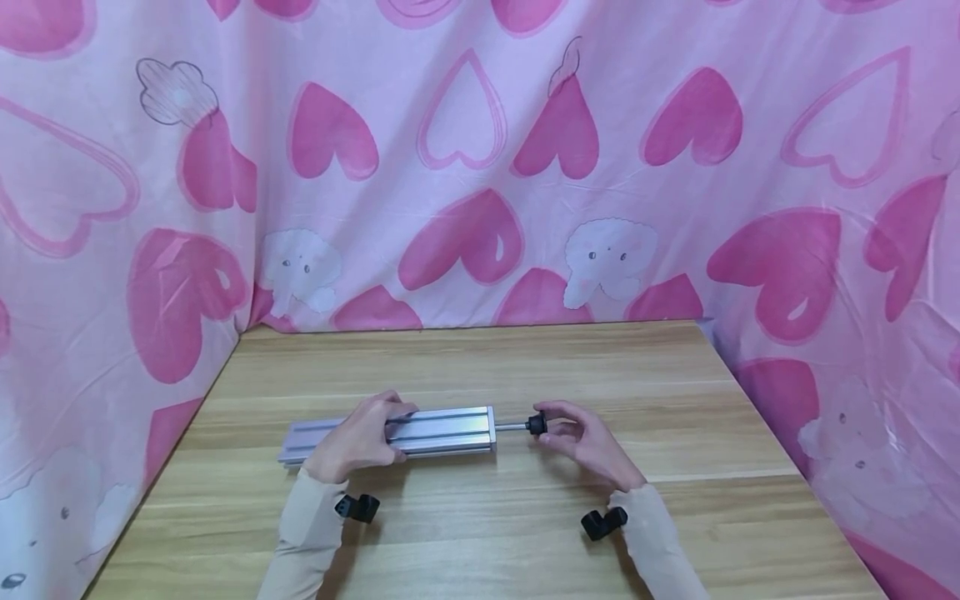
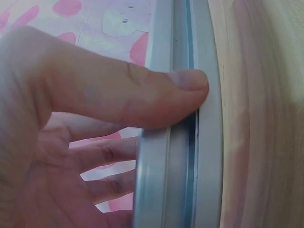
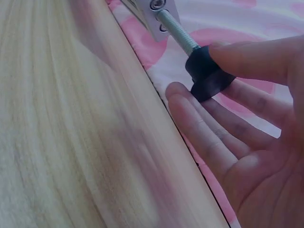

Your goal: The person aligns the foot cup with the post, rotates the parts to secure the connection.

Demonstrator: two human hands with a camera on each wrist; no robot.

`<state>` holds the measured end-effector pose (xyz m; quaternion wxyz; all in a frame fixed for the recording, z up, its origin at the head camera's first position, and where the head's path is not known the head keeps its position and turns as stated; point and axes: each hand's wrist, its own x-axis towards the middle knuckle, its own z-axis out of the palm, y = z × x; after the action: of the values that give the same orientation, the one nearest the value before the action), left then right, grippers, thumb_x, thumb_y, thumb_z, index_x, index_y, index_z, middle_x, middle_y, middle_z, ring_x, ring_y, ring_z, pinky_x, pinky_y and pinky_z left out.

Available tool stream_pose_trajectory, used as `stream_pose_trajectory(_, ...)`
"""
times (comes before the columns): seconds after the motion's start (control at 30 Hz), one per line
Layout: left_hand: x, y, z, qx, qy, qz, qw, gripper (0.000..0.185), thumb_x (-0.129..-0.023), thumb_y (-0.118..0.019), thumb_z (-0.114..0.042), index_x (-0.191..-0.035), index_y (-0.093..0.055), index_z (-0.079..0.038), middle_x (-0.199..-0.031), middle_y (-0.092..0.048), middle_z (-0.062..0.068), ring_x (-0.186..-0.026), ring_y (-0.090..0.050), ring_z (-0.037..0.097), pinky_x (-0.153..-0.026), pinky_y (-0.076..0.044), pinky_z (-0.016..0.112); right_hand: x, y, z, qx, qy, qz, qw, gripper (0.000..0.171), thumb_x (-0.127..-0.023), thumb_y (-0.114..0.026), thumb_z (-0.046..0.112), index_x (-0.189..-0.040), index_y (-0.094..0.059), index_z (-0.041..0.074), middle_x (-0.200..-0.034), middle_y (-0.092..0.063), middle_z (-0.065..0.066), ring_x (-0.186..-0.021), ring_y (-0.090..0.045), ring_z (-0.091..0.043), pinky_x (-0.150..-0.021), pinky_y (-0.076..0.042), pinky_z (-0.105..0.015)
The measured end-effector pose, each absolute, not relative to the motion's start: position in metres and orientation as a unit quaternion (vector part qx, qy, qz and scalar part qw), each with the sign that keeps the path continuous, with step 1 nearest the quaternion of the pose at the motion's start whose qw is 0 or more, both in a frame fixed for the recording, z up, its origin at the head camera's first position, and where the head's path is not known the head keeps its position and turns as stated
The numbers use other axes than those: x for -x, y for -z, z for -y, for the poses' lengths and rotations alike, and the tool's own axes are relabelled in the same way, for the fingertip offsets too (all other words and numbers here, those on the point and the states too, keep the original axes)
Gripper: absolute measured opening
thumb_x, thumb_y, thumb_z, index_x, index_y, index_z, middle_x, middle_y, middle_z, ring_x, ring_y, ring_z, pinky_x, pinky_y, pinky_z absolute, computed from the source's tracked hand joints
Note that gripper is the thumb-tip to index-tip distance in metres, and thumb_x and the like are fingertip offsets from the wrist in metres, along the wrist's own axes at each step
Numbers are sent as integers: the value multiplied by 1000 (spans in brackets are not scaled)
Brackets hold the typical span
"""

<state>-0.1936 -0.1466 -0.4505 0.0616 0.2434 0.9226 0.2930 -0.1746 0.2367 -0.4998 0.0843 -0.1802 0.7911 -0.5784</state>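
On wood, left hand [image 1: 358, 444] grips silver rail [image 1: 450, 430]; right hand [image 1: 583, 442] seemingly pinches black knob [image 1: 536, 424]

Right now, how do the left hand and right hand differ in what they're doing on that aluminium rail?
The left hand wraps over the middle of the aluminium rail, thumb pressed along its slot; the right hand is off the rail, at its end. The left hand grips the profile itself; the right hand pinches the black knob on the threaded rod between thumb and fingers. Both sit low over the wooden table, sleeves beige.
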Motion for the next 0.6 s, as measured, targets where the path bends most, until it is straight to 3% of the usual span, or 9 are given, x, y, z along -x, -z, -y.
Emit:
stream_pose_trajectory(0.3,195,451,148,-242,-297,-922,61,66,-66,-85,-7,-130,-67,-1,-106,-62,5,-88,-52,18,-74,-45,30,176,499,-235,148,563,-806,107,52,-99,-64,26,-143,-54,0,-119,-71,-20,-103,-73,-30,-91,-53,-23)
stream_pose_trajectory(0.47,195,452,148,-247,-296,-921,54,66,-66,-86,-6,-129,-68,0,-107,-62,6,-87,-52,18,-73,-45,30,176,496,-231,129,565,-806,117,51,-101,-60,31,-139,-56,-3,-111,-74,-21,-95,-74,-33,-88,-56,-27)
stream_pose_trajectory(0.6,195,452,147,-245,-294,-922,50,65,-66,-86,-6,-129,-68,0,-108,-63,6,-87,-53,18,-75,-47,31,178,497,-230,125,574,-800,120,44,-103,-57,33,-128,-64,-3,-106,-73,-24,-84,-74,-29,-79,-59,-34)
